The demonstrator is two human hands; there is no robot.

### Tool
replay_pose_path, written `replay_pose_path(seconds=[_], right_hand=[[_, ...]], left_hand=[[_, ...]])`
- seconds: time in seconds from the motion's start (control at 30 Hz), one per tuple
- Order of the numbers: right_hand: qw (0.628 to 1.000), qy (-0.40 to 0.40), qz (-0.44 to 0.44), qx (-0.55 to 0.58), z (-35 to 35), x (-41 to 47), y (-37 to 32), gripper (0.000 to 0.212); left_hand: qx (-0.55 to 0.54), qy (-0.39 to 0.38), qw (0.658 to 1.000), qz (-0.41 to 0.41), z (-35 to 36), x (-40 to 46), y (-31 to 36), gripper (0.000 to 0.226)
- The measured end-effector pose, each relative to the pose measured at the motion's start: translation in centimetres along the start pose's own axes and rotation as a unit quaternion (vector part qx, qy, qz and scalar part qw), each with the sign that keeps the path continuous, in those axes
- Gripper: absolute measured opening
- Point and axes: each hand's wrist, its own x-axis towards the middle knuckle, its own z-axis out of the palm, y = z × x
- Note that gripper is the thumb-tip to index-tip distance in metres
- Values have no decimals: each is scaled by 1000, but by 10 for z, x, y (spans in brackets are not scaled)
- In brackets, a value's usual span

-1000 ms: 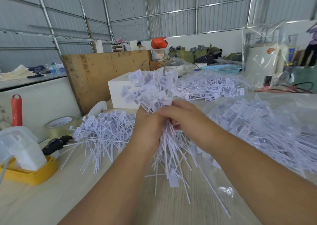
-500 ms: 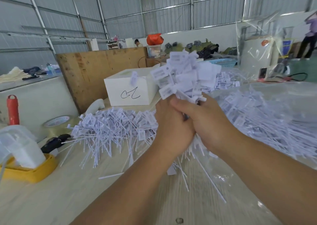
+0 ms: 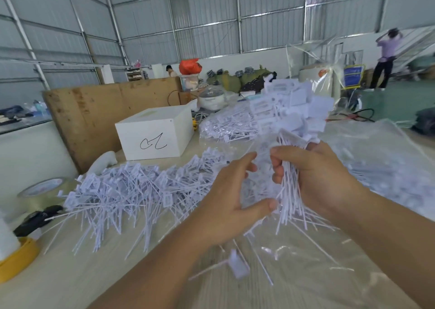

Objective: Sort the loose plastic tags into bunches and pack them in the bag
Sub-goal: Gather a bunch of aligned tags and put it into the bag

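My right hand grips a thick bunch of white plastic tags by the stems, label ends fanned upward. My left hand is just left of the bunch, fingers spread and relaxed, thumb tip near the stems, holding nothing. A heap of loose tags lies on the table to the left. A clear plastic bag with many tags in it spreads across the right side. One loose tag lies on the table below my hands.
A white box with a black scribble stands behind the loose heap, a wooden board behind it. A tape roll and a yellow-based device sit at the left edge. Another bagged tag pile lies farther back. A person stands far right.
The bunch has moved right and up in my right hand. My left hand has let go of it and opened beside it.
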Motion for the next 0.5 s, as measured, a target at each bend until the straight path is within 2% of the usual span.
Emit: replay_pose_path(seconds=[0.23,0.4,0.5], right_hand=[[998,-46,52,5,-18,-10,13,23],[994,-100,-1,-51,-15,-14,13,11],[994,-96,-20,-43,-14,-13,11,9]], left_hand=[[49,14,998,-31,3,4,-9,68],[77,25,996,-35,6,5,-12,67],[97,43,994,-22,10,6,-12,63]])
